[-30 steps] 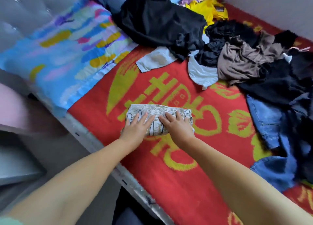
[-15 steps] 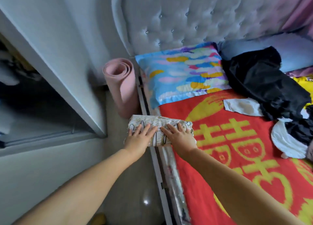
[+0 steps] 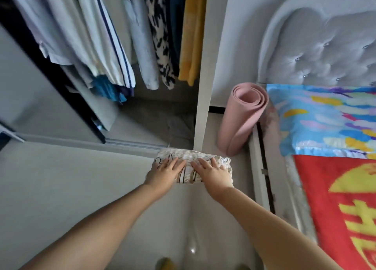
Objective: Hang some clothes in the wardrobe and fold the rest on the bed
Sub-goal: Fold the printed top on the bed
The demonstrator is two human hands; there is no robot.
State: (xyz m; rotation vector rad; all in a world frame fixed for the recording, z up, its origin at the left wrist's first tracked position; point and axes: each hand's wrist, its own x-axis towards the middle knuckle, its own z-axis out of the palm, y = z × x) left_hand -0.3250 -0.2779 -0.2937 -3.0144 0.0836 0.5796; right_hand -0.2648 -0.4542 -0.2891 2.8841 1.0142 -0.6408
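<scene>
Folded garment (image 3: 193, 162): soft printed bundle, left hand (image 3: 164, 173), right hand (image 3: 213, 173) flat atop.

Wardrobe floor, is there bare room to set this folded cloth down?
Yes: the wardrobe floor looks bare below the hanging clothes, between the sliding door and the white side panel. Crowded beside the bed: pink rolled mat fills that gap.
</scene>
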